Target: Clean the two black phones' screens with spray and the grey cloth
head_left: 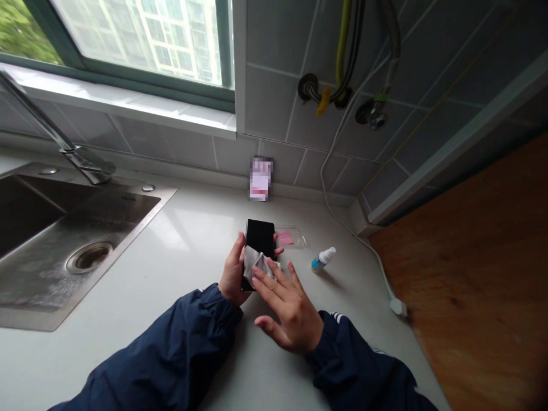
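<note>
My left hand grips a black smartphone along its sides, with its fingertips showing at the far edge. The phone's dark face is turned up towards me. A crumpled pale grey cloth lies over the lower part of the screen. On that cloth rest the outstretched fingers of my right hand, spread apart, with the thumb held away. Just beyond the phone, on the counter, are a clear phone case and a pink slip. A small white spray bottle with a blue label stands to the right.
A steel sink with a chrome faucet is set into the white counter at left. Against the tiled wall leans a pixelated phone-like object. A white cable runs down to a plug near the wooden panel.
</note>
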The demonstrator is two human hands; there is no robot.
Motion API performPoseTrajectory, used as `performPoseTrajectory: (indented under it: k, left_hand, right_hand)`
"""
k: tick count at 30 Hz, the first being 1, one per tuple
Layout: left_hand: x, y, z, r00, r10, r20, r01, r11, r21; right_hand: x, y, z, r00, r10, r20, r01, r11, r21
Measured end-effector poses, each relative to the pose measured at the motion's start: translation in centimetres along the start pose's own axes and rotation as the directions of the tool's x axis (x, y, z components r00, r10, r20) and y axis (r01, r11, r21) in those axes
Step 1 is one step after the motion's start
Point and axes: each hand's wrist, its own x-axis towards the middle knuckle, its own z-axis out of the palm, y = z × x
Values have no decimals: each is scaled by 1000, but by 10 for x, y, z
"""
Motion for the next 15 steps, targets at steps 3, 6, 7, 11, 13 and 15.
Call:
performPoseTrajectory:
  k: [3,6,7,11,13,15]
  left_hand:
    - [0,3,2,1000,6,-13,-6,1000,-5]
    - [0,3,1,1000,-7,18,7,1000,8]
    - [0,2,1,999,-12,32,11,1000,9]
    - [-3,-6,0,992,-100,72,99,995,8]
    - [-5,-12,0,984,-150,95,151,989,1]
    - [-6,-17,0,974,-186,127,188,982,-7]
  right_hand:
    - [0,-1,0,998,-53,-35,54,998,25]
    - [-1,-2,-1,996,-83,-18,84,996,36]
    - [-1,-2,-1,996,-84,-1,84,996,35]
    - [0,-1,-1,998,-33,57,32,999,26]
    - [0,1,1,998,20,61,-20,1000,10]
    - [0,4,3,996,77,36,-76,997,-19]
